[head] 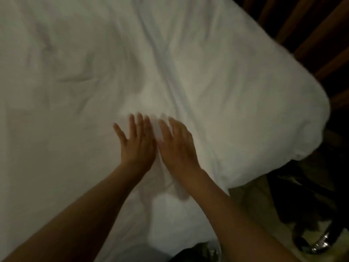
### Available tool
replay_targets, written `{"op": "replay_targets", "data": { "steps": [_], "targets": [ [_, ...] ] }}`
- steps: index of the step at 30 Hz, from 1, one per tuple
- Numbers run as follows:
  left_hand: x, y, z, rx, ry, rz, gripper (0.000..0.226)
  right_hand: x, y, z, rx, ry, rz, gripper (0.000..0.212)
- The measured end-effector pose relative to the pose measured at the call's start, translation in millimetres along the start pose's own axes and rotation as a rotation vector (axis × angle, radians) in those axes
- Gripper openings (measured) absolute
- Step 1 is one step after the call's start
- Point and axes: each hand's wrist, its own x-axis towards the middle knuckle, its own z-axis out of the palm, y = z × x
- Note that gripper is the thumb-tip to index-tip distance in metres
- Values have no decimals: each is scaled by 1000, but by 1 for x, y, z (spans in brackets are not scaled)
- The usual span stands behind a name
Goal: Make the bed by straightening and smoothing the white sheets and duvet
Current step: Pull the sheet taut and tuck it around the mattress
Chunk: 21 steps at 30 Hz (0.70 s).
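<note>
Two bare forearms reach up from the bottom edge and end in hands laid side by side on the white duvet (217, 76). Left hand (137, 143) lies palm down with its fingers (140, 121) straight and spread apart, thumb angled out to the left, flat on the cloth and holding nothing. Right hand (176, 148) rests just beside it, also palm down, fingers stretched forward and blurred at the tips. Between the two hands a narrow ridge of fabric stands up. From the hands a long crease runs away across the duvet, and softer wrinkles lie to their left. Right of the hands the duvet ends in a thick rounded corner that hangs over the bed's edge. Beyond that corner the room is dim, with dark wooden slats (306, 35) behind the bed and something shiny on the floor (253, 210).
</note>
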Motion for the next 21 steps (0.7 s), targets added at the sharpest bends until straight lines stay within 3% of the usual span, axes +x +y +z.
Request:
{"op": "replay_targets", "data": {
  "steps": [3, 6, 10, 15, 21],
  "targets": [
    [-25, -14, 36, -135, -140, -27, 67, -23, 13, 46, -198, -449, -145, 56],
    [-65, 14, 62, -220, -204, 109, 61, -80, 71, 46, -257, -522, -8, 58],
    [-61, 31, 43, -256, -255, 174, 60, -76, 97, 9, -384, -745, -44, 66],
    [-4, 57, -10, -190, -208, 183, 61, -32, 133, -24, -223, -607, 124, 56],
    [65, 179, -71, -182, -182, 292, 62, -10, 230, -73, -160, -457, 219, 51]
  ]
}}
